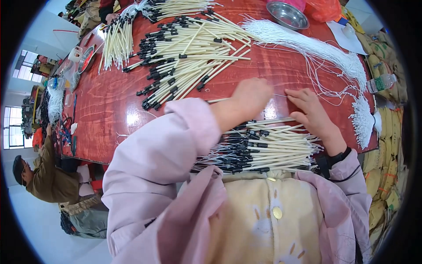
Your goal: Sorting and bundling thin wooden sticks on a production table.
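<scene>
My left hand (255, 93), a little blurred, is closed over the red table, its fingertips partly hidden. A thin white cord (279, 95) runs from it to the fingers of my right hand (308, 108), whose thumb stands apart below. A cream stick (216, 100) pokes out beside my left wrist; whether the left hand holds it is hidden. Nearest me, under both arms, lies a pile of cream sticks (281, 152) with black end clips and white strings. A larger heap of similar sticks (193, 57) spreads farther off.
A long bundle of white cords (307, 44) stretches along the far right, with another tied bunch (363, 121) at the right edge. A metal bowl (288, 15) and plastic bottle (381, 82) stand beyond. Another person (44, 176) sits at left; sacks (384, 145) are stacked at right.
</scene>
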`<act>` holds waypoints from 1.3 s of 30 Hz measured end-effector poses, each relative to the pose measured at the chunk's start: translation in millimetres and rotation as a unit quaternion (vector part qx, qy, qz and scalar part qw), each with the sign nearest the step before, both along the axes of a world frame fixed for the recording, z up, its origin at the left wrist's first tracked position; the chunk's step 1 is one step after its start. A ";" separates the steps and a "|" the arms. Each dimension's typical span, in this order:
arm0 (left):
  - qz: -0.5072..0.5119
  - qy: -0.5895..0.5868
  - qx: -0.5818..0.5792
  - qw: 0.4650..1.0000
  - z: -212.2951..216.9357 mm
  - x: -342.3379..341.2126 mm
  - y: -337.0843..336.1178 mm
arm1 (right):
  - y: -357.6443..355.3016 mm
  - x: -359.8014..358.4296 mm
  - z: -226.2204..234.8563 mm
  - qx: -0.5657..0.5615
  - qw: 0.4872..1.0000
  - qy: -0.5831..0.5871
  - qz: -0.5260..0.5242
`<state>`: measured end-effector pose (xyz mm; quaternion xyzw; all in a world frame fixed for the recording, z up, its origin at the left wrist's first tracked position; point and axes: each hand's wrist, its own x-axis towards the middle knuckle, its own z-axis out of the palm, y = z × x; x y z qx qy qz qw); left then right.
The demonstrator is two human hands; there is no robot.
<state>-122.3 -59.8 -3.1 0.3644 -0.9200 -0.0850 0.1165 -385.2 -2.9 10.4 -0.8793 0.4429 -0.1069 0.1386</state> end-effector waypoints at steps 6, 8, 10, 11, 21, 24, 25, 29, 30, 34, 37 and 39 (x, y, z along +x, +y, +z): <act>0.010 -0.046 -0.014 0.999 31.2 5.0 -3.6 | -16.1 -3.9 -6.3 -0.077 0.996 -0.042 -0.017; 0.061 0.093 -0.067 0.991 25.7 45.3 -19.1 | -24.5 -15.3 -4.3 -0.073 0.992 -0.074 -0.068; 0.154 0.144 -0.016 0.977 39.6 84.3 -23.9 | -28.3 -11.4 -1.9 -0.061 0.994 -0.069 -0.058; 0.155 0.143 -0.016 0.977 48.0 101.8 -19.3 | -30.9 -4.9 0.3 -0.052 0.996 -0.064 -0.043; 0.255 0.065 0.123 0.957 1.5 110.9 32.4 | -50.8 43.8 -3.8 -0.068 0.995 -0.024 0.068; 0.217 0.096 0.038 0.971 -8.5 108.0 29.7 | -50.7 49.6 -11.3 -0.109 0.989 -0.053 0.080; 0.198 0.109 -0.005 0.974 -4.5 105.6 29.1 | -50.3 48.1 -10.1 -0.111 0.989 -0.051 0.078; 0.218 0.156 0.153 0.951 22.1 101.2 31.4 | -45.3 42.7 -6.8 -0.100 0.992 -0.054 0.057; 0.217 0.155 0.154 0.952 34.3 100.8 34.0 | -43.4 41.7 -3.3 -0.106 0.991 -0.054 0.063; 0.241 0.135 0.157 0.948 66.4 137.2 51.5 | -25.2 31.2 27.7 -0.108 0.990 -0.066 0.065; 0.339 0.183 0.046 0.922 73.8 211.1 65.1 | 0.8 20.5 62.3 -0.088 0.991 -0.089 0.052; 0.399 0.160 0.041 0.902 84.0 270.5 82.0 | 23.2 15.3 78.5 -0.040 0.993 -0.092 0.069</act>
